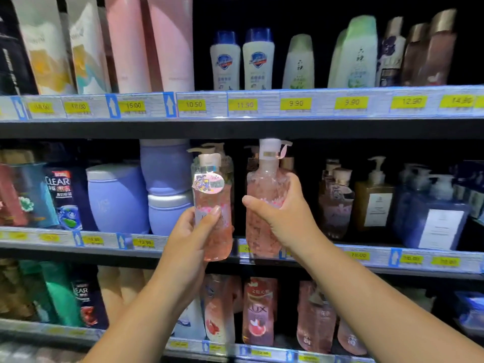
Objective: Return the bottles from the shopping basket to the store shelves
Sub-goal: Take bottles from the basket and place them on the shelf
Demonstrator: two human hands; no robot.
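Note:
My left hand (192, 231) grips a clear pink pump bottle (213, 203) with a round sticker near its neck, held upright in front of the middle shelf (366, 254). My right hand (282, 216) grips a second, matching pink pump bottle (263, 179) with a white pump head, also upright and a little higher. Both bottles are side by side at the shelf's front edge, just before a dark gap where similar pump bottles stand further back. The shopping basket is out of view.
Lilac tubs (117, 197) stand left of the gap, pinkish and amber pump bottles (374, 197) to its right. The upper shelf (235, 104) carries white, green and pink bottles above yellow price tags. The lower shelf holds Lux bottles (259, 310).

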